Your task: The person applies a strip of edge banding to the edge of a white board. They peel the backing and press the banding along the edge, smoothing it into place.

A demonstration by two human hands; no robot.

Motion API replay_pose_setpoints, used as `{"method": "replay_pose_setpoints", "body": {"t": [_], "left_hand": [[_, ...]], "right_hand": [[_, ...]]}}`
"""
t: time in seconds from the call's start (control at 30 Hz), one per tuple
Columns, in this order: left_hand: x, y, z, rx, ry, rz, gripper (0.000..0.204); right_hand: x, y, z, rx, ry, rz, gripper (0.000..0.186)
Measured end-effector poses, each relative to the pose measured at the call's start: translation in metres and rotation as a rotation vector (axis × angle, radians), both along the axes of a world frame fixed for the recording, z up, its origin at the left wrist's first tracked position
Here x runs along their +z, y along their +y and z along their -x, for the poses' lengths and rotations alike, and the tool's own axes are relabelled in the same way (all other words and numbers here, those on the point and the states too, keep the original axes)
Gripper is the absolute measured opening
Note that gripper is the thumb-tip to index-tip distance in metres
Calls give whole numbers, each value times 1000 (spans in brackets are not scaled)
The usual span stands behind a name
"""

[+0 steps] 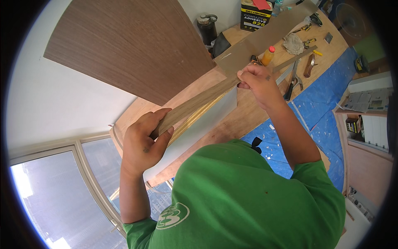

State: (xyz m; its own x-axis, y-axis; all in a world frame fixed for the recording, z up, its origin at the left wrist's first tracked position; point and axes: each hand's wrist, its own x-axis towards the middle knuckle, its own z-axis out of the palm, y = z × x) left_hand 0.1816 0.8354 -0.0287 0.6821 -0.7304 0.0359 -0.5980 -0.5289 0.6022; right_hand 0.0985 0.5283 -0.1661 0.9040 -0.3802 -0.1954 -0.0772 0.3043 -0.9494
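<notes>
Large can: is standing at the back of the bench [244, 116], a black, boxy can [248, 24] with a red piece [261, 4] resting on top; its contents are staying hidden from me.
Small bottle: the bottle [266, 58] is showing an orange-yellow filling under its red cap, just beyond my right hand [258, 85].
Flask: a dark flask [207, 28] with a looped lid is standing by the wall; I cannot tell what it is holding.
Shelf: off to the right, the shelf [369, 148] is holding a black-and-yellow container [353, 125] and upright white things [375, 132].
Lettering: the large can is carrying white and yellow print on black, plus a yellow band.
Shirt: my green shirt [257, 191] is bearing a white round emblem [173, 216].
Wood strip: the brown strip [199, 101] is slanting between my hands, above a white panel [207, 128] with a yellowish edge.
Left fingers: my left hand [143, 139] is gripping the strip's near end, thumb on one side, fingers curling round the other.
Right fingers: I am pinching the strip farther along, thumb and forefinger closing together, the other fingers curling under.
Beyond my right hand: a narrow brown length [296, 57] is lying toward the tools; I cannot tell whether it is the same strip.
Hammer: the hammer [293, 81] is lying near the bench's edge.
</notes>
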Motion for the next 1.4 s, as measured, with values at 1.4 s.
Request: {"method": "replay_pose_setpoints", "body": {"t": [1.4], "left_hand": [[-58, -123, 4, -116, -179, -185, 29]], "right_hand": [[-8, -9, -1, 94, 61, 142, 18]]}}
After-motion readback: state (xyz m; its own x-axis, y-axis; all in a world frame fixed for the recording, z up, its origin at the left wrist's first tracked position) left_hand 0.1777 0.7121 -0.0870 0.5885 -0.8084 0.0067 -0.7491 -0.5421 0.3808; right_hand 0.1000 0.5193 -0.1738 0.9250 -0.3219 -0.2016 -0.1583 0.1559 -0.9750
